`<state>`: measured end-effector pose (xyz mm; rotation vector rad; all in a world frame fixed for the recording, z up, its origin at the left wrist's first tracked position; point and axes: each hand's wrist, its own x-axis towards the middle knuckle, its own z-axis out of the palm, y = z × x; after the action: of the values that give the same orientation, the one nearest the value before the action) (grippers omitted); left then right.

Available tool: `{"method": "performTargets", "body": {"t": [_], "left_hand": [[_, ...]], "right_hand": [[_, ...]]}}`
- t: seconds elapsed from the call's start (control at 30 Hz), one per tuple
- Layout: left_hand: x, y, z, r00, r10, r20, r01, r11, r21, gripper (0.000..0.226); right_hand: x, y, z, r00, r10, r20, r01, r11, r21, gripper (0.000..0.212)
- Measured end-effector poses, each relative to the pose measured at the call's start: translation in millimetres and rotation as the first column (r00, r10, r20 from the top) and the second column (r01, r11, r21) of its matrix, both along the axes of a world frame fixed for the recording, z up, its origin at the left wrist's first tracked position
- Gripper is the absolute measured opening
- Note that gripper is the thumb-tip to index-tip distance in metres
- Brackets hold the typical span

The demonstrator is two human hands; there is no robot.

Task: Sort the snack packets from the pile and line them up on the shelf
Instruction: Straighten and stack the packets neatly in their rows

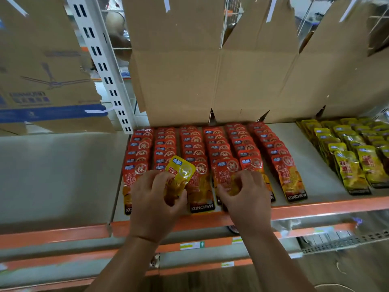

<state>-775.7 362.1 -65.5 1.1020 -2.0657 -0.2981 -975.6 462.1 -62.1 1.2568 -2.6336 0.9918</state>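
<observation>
Sorting looks well along, red rows (210, 144) and yellow rows (353, 157) right of them lining the shelf (315, 208), while the left hand (153, 199) has its grip on a yellow packet (181, 175) and the right hand (246, 197) pinches a red packet (226, 178).

Even bright light, blurred, warped edges

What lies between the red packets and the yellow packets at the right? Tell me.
Only bare shelf, in the head view: a grey strip parts the red packets from the yellow packets.
</observation>
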Motion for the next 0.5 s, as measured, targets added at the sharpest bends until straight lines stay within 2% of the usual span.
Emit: {"method": "performTargets", "body": {"t": [0.3, 0.5], "left_hand": [[1.1, -1.8, -2.1, 0.999, -0.035, -0.006, 0.035, 0.999, 0.000, 0.044], [16.6, -7.2, 14.6, 0.985, -0.037, -0.167, 0.048, 0.997, 0.061, 0.042]], "right_hand": [[3.5, -3.0, 6.0, 1.000, -0.019, 0.010, 0.020, 0.997, -0.076, 0.046], [35.2, -16.8, 19.3, 0.998, 0.050, 0.032, -0.047, 0.995, -0.086, 0.046]]}}
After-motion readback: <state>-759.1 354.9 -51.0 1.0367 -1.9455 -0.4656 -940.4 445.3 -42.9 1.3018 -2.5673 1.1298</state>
